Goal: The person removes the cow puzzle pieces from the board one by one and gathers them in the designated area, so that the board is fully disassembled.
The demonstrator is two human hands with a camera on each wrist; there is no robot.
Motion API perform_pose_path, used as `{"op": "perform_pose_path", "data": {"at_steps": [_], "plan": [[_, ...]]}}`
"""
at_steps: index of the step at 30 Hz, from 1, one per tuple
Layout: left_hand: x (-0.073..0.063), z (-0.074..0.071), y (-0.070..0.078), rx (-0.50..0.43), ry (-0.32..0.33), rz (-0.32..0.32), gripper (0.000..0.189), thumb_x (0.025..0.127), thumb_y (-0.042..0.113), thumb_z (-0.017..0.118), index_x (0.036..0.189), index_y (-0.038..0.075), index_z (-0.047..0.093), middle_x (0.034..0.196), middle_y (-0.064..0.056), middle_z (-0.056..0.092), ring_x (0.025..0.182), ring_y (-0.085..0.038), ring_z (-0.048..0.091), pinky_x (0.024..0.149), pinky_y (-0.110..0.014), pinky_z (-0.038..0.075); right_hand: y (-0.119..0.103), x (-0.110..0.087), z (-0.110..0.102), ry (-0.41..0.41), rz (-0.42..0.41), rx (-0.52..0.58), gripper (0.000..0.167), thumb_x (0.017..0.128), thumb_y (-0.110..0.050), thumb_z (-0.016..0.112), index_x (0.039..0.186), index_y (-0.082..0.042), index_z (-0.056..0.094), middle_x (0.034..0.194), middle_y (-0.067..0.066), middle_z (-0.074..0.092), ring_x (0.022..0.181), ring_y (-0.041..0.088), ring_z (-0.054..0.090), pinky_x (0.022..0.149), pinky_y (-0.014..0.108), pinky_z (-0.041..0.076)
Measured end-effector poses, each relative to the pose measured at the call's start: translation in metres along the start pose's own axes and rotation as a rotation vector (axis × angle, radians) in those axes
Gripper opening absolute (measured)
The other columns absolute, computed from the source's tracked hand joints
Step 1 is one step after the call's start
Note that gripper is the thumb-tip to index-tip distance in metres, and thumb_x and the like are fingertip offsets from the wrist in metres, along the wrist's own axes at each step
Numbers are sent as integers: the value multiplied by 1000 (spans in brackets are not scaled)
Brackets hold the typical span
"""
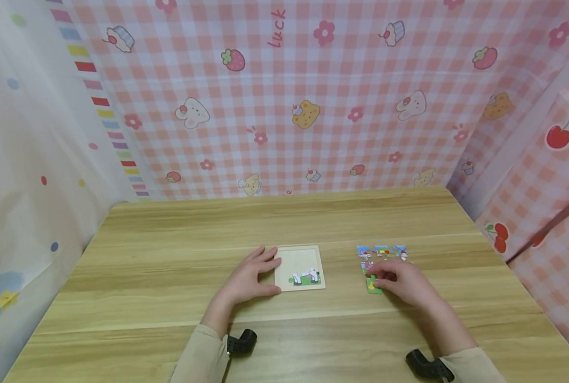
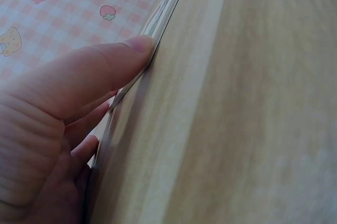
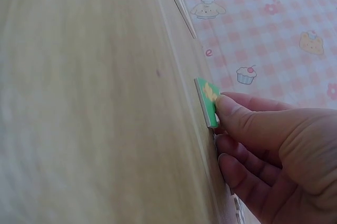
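A square wooden puzzle tray [image 1: 296, 260] lies flat on the table, with a green and white picture part [image 1: 306, 278] in its lower right. At the tray's left side rests my left hand [image 1: 247, 278], fingers spread, the thumb touching the near corner; in the left wrist view that thumb lies along the tray edge [image 2: 165, 16]. My right hand [image 1: 407, 281] pinches a green puzzle piece [image 3: 208, 101] with a yellow figure, held by thumb and fingers just above or on the table. Several colourful loose puzzle pieces [image 1: 382, 252] lie beyond this hand, partly covered by it.
The wooden table [image 1: 169, 234] runs back to a pink checked curtain [image 1: 265, 85]. White and pink cloths hang at both sides. Black wrist mounts [image 1: 242, 343] sit at the sleeve cuffs.
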State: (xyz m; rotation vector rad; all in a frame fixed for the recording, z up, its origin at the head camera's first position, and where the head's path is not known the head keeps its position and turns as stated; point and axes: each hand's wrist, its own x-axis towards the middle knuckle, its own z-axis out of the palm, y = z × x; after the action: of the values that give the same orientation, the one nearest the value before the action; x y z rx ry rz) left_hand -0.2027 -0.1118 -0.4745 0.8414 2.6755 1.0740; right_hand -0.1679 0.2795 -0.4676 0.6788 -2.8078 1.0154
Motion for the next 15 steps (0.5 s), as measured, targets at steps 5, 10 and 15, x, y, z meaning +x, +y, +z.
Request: {"op": "perform_pose_path", "data": {"at_steps": [5,10,15], "plan": [[-1,0,-1,7,-2,-6,70,81,30,82,140,5,55,157,-6,36,149,-35,16,117,-57,18,-1,0,0,5,-2,0,21,81,-2,79,99,-12,75,82,-10,60,75,4,53,67,26,50],[-1,0,-1,7,-2,-10,70,81,30,82,141,5,55,157,-5,35,149,-35,15,117,-57,18,-2,1,-1,27,3,21,22,80,-2,79,100,-11,76,86,-7,65,77,5,56,69,26,51],[-1,1,-1,9,-1,-13,70,81,30,82,141,6,55,157,-5,35,149,-34,16,117,-56,17,-4,3,-1,95,-68,33,25,77,4,80,97,-10,76,86,-4,68,78,7,58,69,25,51]]}}
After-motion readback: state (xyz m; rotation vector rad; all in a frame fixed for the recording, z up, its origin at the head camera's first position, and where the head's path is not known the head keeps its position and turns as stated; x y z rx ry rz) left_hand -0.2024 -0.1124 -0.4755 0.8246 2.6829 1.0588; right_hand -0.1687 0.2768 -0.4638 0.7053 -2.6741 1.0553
